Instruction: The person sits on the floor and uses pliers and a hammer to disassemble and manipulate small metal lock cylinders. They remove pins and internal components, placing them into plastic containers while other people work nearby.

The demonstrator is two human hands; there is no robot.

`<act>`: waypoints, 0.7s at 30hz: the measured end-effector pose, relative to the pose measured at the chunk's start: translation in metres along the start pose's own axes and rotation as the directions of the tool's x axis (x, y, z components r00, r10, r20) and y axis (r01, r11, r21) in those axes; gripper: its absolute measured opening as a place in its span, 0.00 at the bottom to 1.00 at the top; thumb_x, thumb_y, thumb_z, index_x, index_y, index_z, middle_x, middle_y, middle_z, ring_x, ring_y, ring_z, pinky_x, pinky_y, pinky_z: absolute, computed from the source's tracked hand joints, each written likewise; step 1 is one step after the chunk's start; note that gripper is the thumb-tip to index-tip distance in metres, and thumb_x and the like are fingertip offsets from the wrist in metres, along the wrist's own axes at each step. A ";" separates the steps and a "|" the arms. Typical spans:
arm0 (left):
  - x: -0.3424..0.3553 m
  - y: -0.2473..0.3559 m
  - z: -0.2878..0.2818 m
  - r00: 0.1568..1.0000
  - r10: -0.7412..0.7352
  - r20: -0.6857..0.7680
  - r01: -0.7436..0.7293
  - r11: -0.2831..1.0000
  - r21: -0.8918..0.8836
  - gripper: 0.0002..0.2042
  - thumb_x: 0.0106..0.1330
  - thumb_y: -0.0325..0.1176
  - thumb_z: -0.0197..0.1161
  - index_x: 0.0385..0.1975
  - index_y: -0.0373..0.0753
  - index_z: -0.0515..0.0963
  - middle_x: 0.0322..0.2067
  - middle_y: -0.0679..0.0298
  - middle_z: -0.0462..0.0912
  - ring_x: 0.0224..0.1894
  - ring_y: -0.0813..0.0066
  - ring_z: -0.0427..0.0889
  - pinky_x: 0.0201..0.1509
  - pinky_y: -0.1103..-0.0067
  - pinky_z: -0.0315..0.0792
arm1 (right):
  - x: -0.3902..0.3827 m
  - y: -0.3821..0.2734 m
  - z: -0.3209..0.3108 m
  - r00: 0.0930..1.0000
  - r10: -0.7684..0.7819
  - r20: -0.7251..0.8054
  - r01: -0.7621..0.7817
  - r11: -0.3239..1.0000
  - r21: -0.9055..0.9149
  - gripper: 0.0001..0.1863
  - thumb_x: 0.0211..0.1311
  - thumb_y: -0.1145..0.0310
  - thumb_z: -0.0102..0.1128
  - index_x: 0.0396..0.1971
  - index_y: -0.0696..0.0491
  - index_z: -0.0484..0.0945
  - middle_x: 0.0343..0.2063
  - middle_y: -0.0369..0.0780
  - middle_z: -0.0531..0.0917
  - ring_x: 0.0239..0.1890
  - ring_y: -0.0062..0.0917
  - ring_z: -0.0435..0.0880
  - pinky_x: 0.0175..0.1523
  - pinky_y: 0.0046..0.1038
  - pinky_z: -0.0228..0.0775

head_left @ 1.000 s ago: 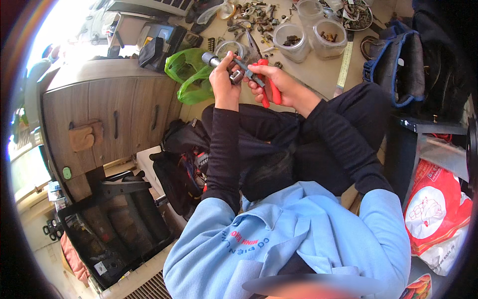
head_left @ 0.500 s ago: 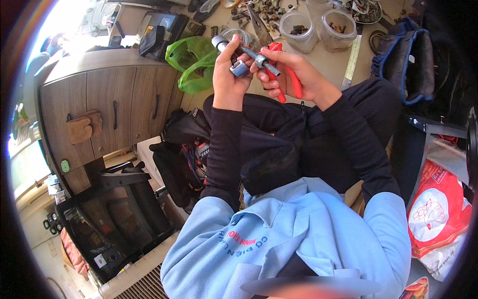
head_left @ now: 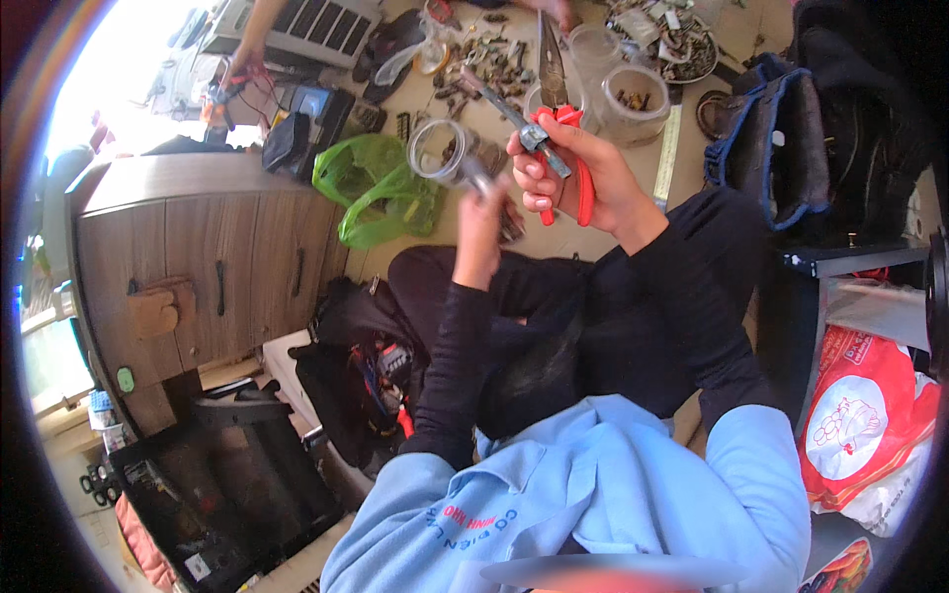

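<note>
My right hand (head_left: 598, 183) is closed round red-handled long-nose pliers (head_left: 585, 188) and a slim grey metal bar with a thick collar (head_left: 532, 136). The plier jaws point away from me, and the bar slants up to the left past my fingers. Lower and to the left, my left hand (head_left: 479, 232) is closed round a small silver-and-dark tool (head_left: 476, 178), blurred by motion. It is apart from the bar, just in front of a clear round tub (head_left: 435, 150). Both hands are above the floor, beyond my crossed legs.
Clear tubs (head_left: 635, 107) of small brass-coloured parts and scattered metal fittings (head_left: 499, 54) lie ahead. A green plastic bag (head_left: 371, 183) stands by the wooden cabinet (head_left: 208, 247). Another person's hand (head_left: 242, 64) reaches in at the upper left. An open dark tool bag (head_left: 776, 148) stands right.
My left hand has drawn away from the bar, toward me, with its tool. My right hand keeps the pliers and bar. The view has shifted, showing more of the floor ahead and another person's hand.
</note>
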State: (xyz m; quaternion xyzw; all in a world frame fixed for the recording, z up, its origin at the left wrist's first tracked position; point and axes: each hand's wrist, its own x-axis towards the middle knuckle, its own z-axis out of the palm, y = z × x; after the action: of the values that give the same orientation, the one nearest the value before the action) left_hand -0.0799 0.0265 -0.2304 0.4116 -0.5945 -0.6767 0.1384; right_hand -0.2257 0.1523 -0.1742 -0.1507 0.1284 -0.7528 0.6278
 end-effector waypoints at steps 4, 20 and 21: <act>0.010 -0.100 0.015 0.951 -0.282 0.124 0.268 0.956 0.119 0.12 0.62 0.34 0.63 0.39 0.35 0.72 0.27 0.66 0.75 0.26 0.76 0.76 0.29 0.77 0.70 | -0.003 -0.010 -0.012 0.997 -0.067 0.036 0.066 0.997 0.041 0.25 0.70 0.49 0.51 0.44 0.61 0.74 0.25 0.34 0.71 0.25 0.16 0.69 0.33 0.25 0.66; -0.031 0.005 -0.002 0.988 0.123 0.089 -0.106 0.980 -0.171 0.18 0.75 0.40 0.51 0.43 0.28 0.78 0.32 0.58 0.82 0.31 0.75 0.82 0.33 0.80 0.75 | 0.000 0.006 -0.009 0.980 -0.119 -0.161 0.013 0.841 -0.540 0.20 0.68 0.56 0.54 0.47 0.59 0.78 0.22 0.33 0.74 0.23 0.16 0.72 0.29 0.20 0.66; -0.045 0.020 -0.010 0.977 0.144 0.157 -0.097 0.956 -0.278 0.18 0.75 0.41 0.52 0.42 0.28 0.78 0.31 0.58 0.82 0.30 0.76 0.81 0.31 0.80 0.74 | 0.002 0.012 -0.007 0.981 -0.106 -0.162 -0.009 0.811 -0.585 0.20 0.68 0.56 0.54 0.47 0.59 0.78 0.22 0.32 0.74 0.23 0.16 0.73 0.28 0.20 0.66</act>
State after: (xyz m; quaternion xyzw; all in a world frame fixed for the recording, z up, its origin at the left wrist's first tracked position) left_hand -0.0511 0.0451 -0.1938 0.2908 -0.5312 -0.7749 0.1812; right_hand -0.2182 0.1481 -0.1855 -0.2677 0.4075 -0.7037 0.5169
